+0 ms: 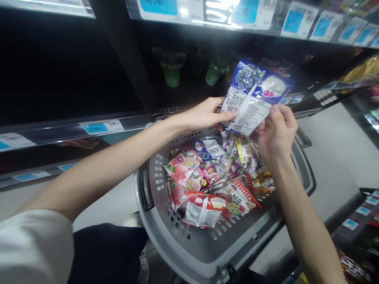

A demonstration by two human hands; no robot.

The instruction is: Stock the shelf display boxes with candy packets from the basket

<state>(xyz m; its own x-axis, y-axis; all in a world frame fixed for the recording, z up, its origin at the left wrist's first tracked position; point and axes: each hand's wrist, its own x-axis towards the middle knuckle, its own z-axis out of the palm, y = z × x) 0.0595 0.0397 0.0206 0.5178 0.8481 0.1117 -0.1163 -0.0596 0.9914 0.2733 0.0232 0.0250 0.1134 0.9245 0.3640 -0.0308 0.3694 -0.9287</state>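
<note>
A blue and white candy bag point(251, 96) with blueberries printed on it is held up over the far side of a grey shopping basket point(189, 252). Its printed back faces me. My left hand point(210, 114) grips the bag's left edge, thumb on the front. At the lower right corner, my right hand point(278, 130) is closed on the same bag. Below, the basket holds several candy bags: a pink peach one point(182, 167), a red and white one point(204, 209) lying back side up, and another blue blueberry one point(210, 149).
Black shelves stand ahead, with a price-tag rail point(100, 127) at the left and another above. Green cups point(172, 71) sit deep on the shelf behind the bag. A further shelf with packets point(355, 268) is at the lower right, across the pale floor point(331, 146).
</note>
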